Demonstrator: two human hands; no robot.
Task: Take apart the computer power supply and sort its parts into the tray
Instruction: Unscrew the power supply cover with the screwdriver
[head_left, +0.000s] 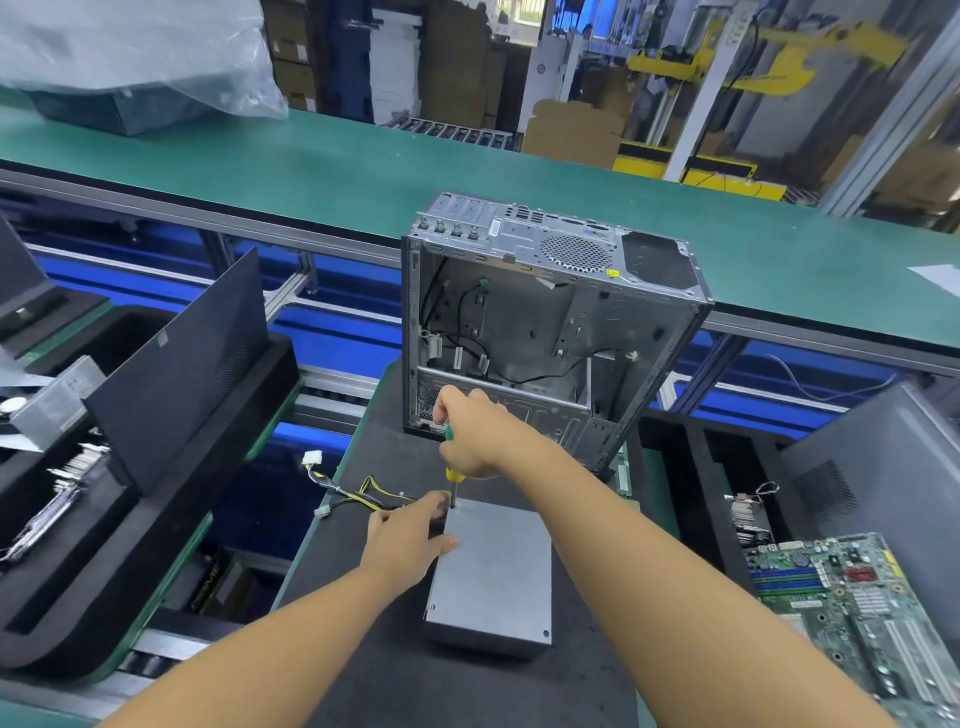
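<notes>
- The power supply (493, 566), a plain grey metal box, lies flat on the dark mat of the counter (467, 686), directly in front of the person, with its lid on.
- A bundle of yellow and black cables (363, 496) leaves its far-left end and trails left across the mat, ending in white connectors.
- The right hand (467, 436) is wrapped in a fist around the green-and-yellow handle of a screwdriver (453, 475). The tool stands nearly upright, its tip at the far-left corner of the power supply's top face.
- The left hand (405, 535) holds that same corner: thumb laid on the top face, fingers curled over the far-left edge beside the screwdriver shaft.
- Just behind the power supply, an open computer case (545, 332) stands on the mat. Its side is off, and loose black wires show inside.
- To the right, a green motherboard (852, 597) lies flat, with a finned heat sink (748, 514) beyond it.
- To the left, a black foam tray (62, 639) holds a dark side panel (182, 374), which leans upright, and some metal parts.
- A green conveyor belt (311, 171) runs across behind the case.
</notes>
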